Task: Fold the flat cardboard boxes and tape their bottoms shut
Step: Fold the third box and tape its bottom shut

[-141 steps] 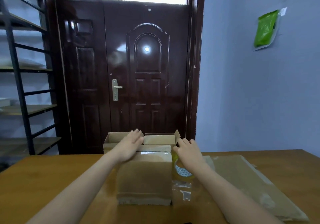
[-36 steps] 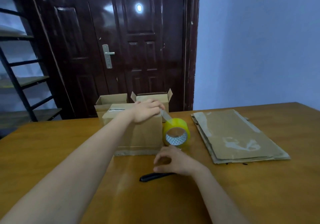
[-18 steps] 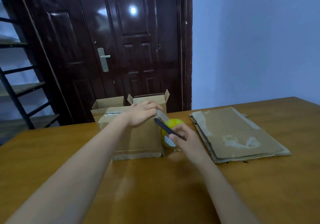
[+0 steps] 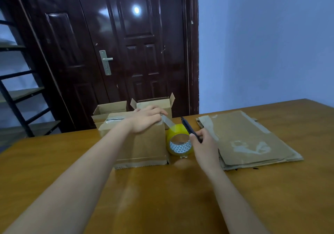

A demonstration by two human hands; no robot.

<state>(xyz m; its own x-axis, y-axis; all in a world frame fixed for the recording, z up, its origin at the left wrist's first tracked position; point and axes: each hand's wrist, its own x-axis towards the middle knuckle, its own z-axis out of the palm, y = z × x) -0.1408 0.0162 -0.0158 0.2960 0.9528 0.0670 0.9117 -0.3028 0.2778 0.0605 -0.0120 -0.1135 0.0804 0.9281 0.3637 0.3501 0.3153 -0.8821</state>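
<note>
Dark door point(image 4: 126, 53) w/ handle point(image 4: 105, 62), shelf rack point(image 4: 16, 92) left.

three folded boxes point(image 4: 139, 143) — one tape roll point(image 4: 179, 139) — one flat stack point(image 4: 247, 139).

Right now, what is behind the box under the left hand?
Behind the taped box stand two open cardboard boxes. Their lower parts are hidden by it and the left hand.
</note>
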